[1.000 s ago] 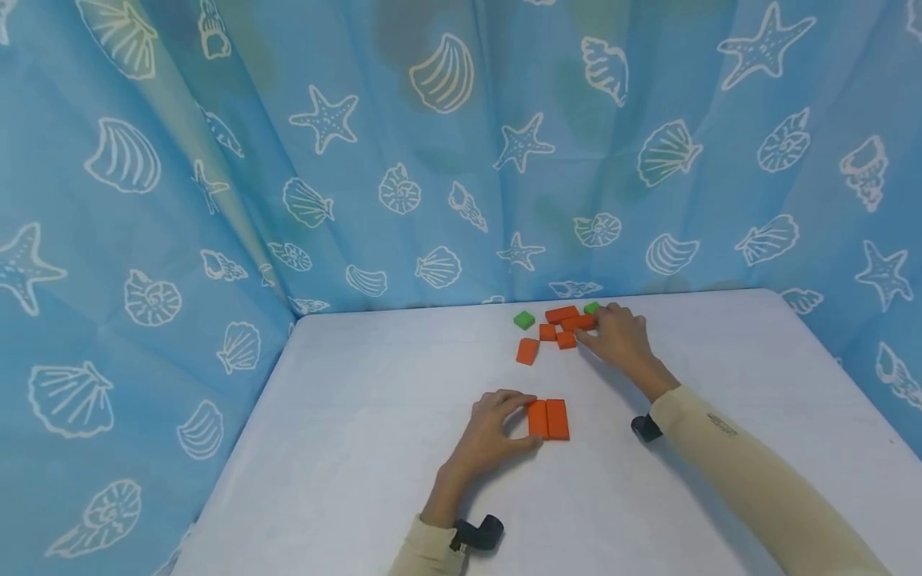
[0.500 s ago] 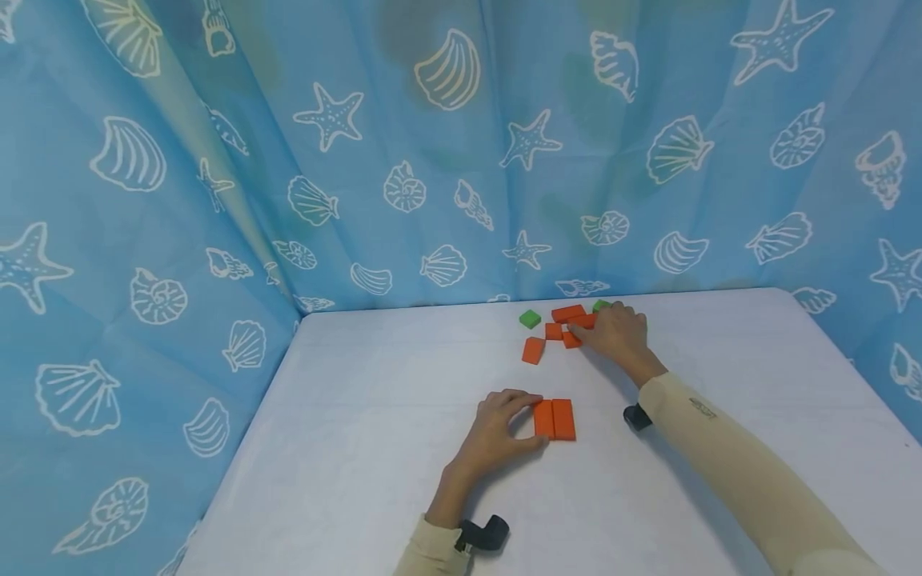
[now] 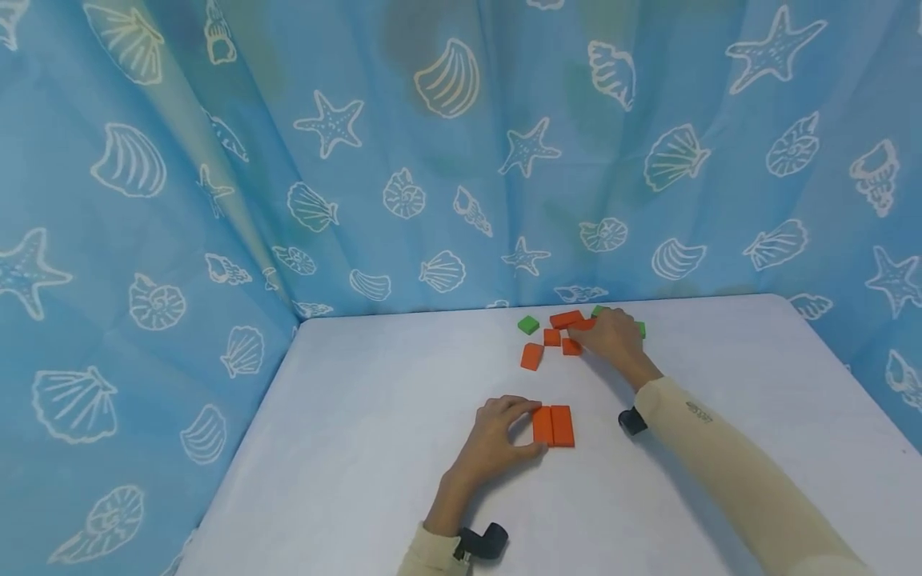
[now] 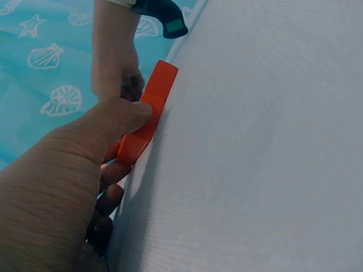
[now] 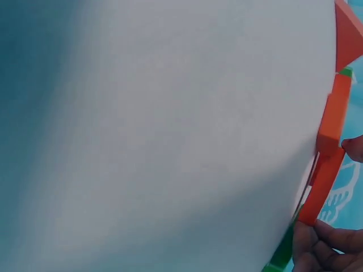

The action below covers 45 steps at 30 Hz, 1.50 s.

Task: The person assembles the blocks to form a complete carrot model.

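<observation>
Two orange rectangular blocks lie side by side on the white table, a left one [image 3: 543, 426] and a right one [image 3: 563, 426]. My left hand [image 3: 492, 438] pinches the left one, thumb at its near end and fingertip at its far end. In the left wrist view the thumb presses an orange block [image 4: 160, 85]. Farther back, my right hand [image 3: 612, 339] holds a long orange block [image 5: 326, 184] among a loose group, thumb at one end and fingers at the other. The hand partly covers this block in the head view.
Around the right hand lie another long orange block [image 3: 566, 319], small orange squares [image 3: 551, 338], a tilted orange piece [image 3: 531, 357] and green blocks [image 3: 529, 325]. A blue shell-patterned curtain [image 3: 432, 160] stands behind the white table [image 3: 360, 384].
My right hand has closed its thumb and fingers in on the long orange block. A green block now shows to the right of that hand. The left hand keeps its place at the paired blocks.
</observation>
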Tool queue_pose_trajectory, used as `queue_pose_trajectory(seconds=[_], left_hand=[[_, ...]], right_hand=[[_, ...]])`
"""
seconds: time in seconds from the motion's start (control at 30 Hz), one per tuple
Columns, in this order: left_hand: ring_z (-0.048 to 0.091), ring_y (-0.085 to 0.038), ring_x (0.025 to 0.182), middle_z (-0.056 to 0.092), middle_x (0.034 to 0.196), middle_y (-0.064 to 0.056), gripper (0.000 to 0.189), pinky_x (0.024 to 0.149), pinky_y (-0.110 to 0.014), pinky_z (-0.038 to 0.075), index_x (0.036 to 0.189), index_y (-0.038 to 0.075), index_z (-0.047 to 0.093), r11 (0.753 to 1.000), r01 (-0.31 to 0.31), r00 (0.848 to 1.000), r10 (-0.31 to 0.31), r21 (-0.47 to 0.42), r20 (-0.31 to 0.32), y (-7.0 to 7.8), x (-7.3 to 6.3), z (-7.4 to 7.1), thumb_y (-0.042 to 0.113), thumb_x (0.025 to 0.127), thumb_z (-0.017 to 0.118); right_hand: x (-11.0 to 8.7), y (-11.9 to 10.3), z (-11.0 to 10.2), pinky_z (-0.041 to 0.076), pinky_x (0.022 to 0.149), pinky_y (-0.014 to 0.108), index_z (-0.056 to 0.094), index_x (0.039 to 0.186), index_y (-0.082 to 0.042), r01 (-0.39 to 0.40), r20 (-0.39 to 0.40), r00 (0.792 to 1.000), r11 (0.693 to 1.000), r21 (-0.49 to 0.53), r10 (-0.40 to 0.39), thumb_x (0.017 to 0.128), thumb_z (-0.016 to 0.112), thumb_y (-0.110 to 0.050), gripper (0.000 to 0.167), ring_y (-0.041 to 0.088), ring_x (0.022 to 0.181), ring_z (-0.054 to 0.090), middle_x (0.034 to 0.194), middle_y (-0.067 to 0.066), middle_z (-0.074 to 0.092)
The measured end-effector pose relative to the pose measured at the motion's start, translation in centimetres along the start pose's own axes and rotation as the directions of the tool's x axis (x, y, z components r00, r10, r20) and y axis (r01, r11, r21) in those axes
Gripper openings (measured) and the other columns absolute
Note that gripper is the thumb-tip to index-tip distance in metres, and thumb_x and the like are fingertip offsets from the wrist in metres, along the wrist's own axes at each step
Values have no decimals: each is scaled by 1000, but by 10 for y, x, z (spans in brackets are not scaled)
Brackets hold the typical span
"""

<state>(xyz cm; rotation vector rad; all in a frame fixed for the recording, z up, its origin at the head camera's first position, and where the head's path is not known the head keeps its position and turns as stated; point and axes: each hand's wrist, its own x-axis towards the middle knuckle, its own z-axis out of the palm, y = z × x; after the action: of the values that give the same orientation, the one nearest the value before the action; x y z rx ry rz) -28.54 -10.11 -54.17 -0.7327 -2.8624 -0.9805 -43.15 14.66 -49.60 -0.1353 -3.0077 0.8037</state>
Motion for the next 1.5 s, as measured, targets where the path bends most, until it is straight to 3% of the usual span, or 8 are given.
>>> queue_pose_trajectory(seconds=[0.2,0.37,0.53,0.8,1.13,1.37,1.5], left_hand=[[45,-13,125,54,136,7,56,104,-41,41,140,30,58,1000,-6,1000,6,0,10,-2,1,0,45,88,73],[45,-14,124,54,136,7,56,105,-41,40,140,30,58,1000,0,1000,0,-1,15,-4,1,-1,44,88,73],[45,-15,125,54,137,6,56,105,-43,39,140,30,58,1000,0,1000,0,-8,17,-4,1,0,44,88,73],[45,-15,125,53,138,5,57,105,-45,40,141,29,57,1000,18,999,-18,-10,29,-3,0,-2,44,89,73],[44,-16,126,52,139,6,56,106,-45,39,140,30,58,1000,15,1000,-15,-15,13,0,0,-2,44,88,74],[45,-16,126,52,140,5,56,106,-44,39,139,29,58,1000,9,1000,-9,-7,13,3,0,-4,42,88,74],[45,-17,125,53,139,4,55,105,-45,39,139,27,59,1000,-2,1000,2,-6,11,4,0,-3,41,88,74]], right_hand=[[-8,4,-12,47,81,54,42,137,1,86,-75,994,995,59,-81,83,78,-41,76,40,99,51,107,22,54],[-18,2,-24,44,90,60,58,128,6,187,-66,980,982,-40,-190,85,75,-41,66,43,108,48,116,24,54],[-35,0,-33,40,95,60,58,133,7,262,-40,963,959,-105,-267,85,75,-40,68,43,110,48,122,26,54],[-67,2,-40,47,91,56,58,136,1,327,15,945,942,-73,-327,83,77,-41,70,40,114,50,129,24,55],[-107,2,-38,44,93,58,61,133,-3,434,54,901,897,-85,-431,81,80,-40,66,38,118,50,130,20,57],[-125,6,-35,42,93,55,63,131,-4,460,75,887,884,-83,-455,79,83,-38,66,35,114,54,126,17,59],[-132,9,-32,40,91,52,65,129,-6,503,88,864,862,-70,-496,78,84,-37,63,32,114,54,123,13,61]])
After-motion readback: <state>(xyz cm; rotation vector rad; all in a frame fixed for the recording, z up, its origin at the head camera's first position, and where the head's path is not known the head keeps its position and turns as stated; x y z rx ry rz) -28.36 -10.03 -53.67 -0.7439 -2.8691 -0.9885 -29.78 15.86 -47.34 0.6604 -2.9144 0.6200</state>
